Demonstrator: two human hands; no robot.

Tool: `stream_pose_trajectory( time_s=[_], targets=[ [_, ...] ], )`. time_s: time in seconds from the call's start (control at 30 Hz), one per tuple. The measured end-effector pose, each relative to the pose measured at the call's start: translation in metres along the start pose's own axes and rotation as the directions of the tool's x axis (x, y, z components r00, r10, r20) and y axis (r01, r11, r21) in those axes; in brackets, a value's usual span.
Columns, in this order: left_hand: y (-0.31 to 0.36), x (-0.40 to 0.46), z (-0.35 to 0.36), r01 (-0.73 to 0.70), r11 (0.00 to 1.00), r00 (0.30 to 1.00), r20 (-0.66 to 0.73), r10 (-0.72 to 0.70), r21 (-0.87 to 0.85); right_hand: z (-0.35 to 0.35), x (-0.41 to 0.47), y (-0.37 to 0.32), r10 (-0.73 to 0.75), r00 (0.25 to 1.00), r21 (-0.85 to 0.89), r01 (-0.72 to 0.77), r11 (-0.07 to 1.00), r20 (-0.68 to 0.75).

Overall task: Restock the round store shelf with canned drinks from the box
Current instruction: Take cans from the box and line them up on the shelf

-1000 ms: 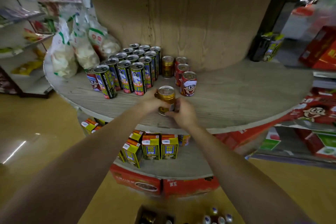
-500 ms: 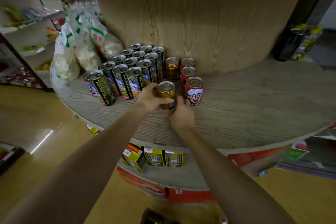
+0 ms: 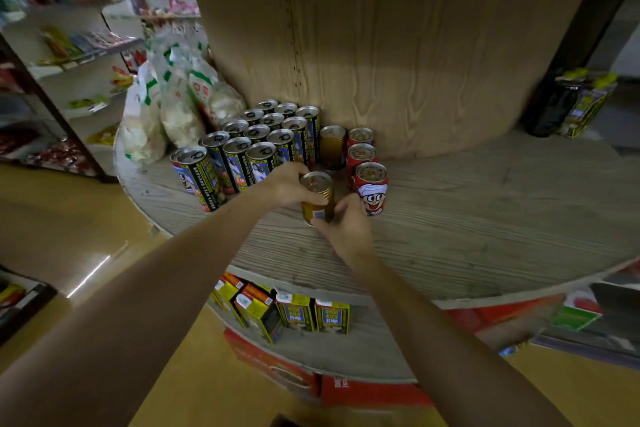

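Both forearms reach forward and converge. The left hand [image 3: 290, 184] curls its grip from the left; the right hand [image 3: 347, 226] pinches from below-right.

The round wooden shelf [image 3: 467, 218] wraps a wood-grain central column [image 3: 398, 45]. On its grey plank top stand a tight cluster of tall black-and-yellow cans [image 3: 263, 139], a gold can [image 3: 331, 147] against the column, and three red cartoon-face cans [image 3: 371, 188] in a row just beside it. Another gold can [image 3: 317, 198] stands in front. White snack bags [image 3: 166, 107] lean at the left; a dark bottle [image 3: 554, 107] stands far right.
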State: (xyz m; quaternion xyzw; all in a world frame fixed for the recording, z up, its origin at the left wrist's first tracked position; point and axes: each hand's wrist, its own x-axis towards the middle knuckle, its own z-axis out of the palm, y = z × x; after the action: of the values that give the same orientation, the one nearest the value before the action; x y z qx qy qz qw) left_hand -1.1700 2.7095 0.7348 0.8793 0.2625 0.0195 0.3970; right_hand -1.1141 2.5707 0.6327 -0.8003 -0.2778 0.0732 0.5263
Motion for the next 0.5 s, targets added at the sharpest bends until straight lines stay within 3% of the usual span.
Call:
stream_pose_trajectory(
  time_s=[0.13,0.2,0.37,0.5],
  targets=[
    [0.013,0.003,-0.012,-0.066,0.987,0.985,0.168,0.041,0.143,-0.004,0.01,-0.008,0.04,0.987,-0.021,-0.037,0.999,0.157],
    [0.019,0.006,-0.012,-0.109,0.964,0.979,0.193,0.062,0.243,0.0,0.014,-0.009,0.067,0.983,-0.01,-0.066,0.998,0.168],
    [0.024,0.011,-0.009,-0.21,0.89,0.977,0.067,0.2,0.405,0.014,0.019,-0.02,0.11,0.994,-0.018,-0.11,0.994,0.022],
    [0.017,0.018,-0.007,-0.211,0.856,0.967,-0.025,0.252,0.473,0.028,0.023,-0.032,0.138,0.987,-0.046,-0.142,0.989,-0.086]
  ],
)
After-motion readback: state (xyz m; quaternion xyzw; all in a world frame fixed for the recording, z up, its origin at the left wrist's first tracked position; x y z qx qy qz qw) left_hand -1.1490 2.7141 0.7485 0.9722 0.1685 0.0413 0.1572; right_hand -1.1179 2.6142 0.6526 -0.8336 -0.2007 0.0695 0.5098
